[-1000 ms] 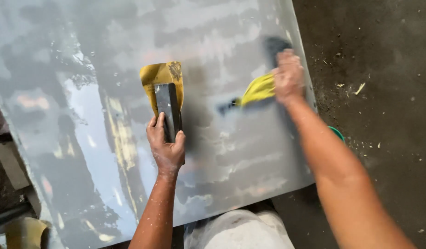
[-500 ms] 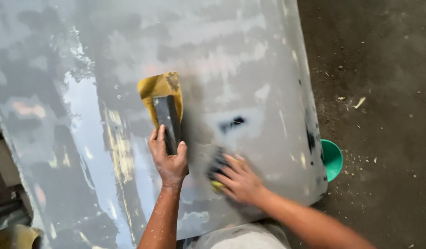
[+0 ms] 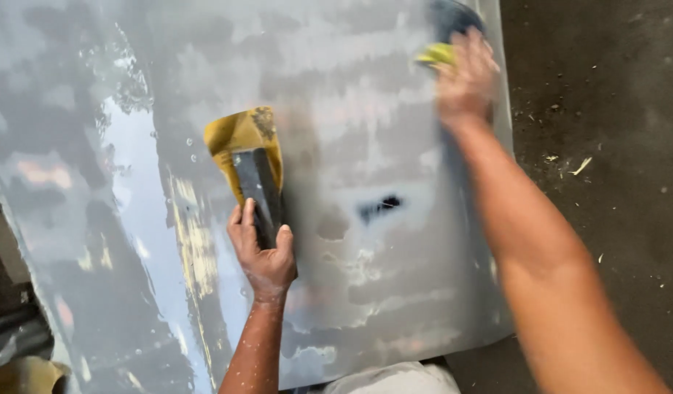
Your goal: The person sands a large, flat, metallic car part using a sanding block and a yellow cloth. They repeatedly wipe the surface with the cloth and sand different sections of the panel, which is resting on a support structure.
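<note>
Left hand (image 3: 263, 255) closed round black handle of yellow-smeared spreader (image 3: 247, 157), blade flat on wet grey panel (image 3: 132, 219). Right hand (image 3: 464, 73), blurred, pressing yellow sanding pad (image 3: 435, 53) at far right edge; grip unclear. Best kept flat, even pressure. Dusty floor (image 3: 606, 146) beyond.

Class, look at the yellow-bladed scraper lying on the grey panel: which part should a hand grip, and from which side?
Grip the scraper's black handle, coming from below. The handle points toward the near edge of the grey panel, the yellow blade points away, and the left hand holds it that way.
</note>
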